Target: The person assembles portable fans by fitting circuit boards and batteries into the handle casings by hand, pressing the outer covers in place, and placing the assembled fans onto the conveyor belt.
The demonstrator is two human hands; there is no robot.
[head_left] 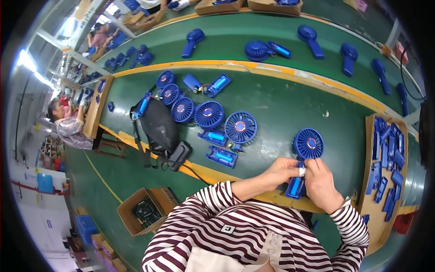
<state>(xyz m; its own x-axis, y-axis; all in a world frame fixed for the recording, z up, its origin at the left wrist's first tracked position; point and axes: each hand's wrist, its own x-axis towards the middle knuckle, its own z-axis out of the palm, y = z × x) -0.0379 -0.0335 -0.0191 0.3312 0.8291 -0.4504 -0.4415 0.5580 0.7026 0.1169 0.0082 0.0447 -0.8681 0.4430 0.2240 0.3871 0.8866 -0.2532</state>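
A blue handheld fan (309,144) lies at the front edge of the green bench, its round grille pointing away from me. Its handle is open and shows a light-blue battery cell (295,186) inside. My left hand (282,173) pinches at the neck of the fan from the left. My right hand (320,182) is closed at the same spot from the right, thumb and fingers together. Something small and white (302,172) shows between the fingertips; I cannot make out what it is. The hands hide the join between head and handle.
Several blue fan heads (209,114) with open handles lie left of my hands, near a black mesh bag (158,124). On the right stands a cardboard tray (362,199) of blue handle parts. Finished-looking fans (311,41) lie on the belt beyond. A co-worker (72,124) sits far left.
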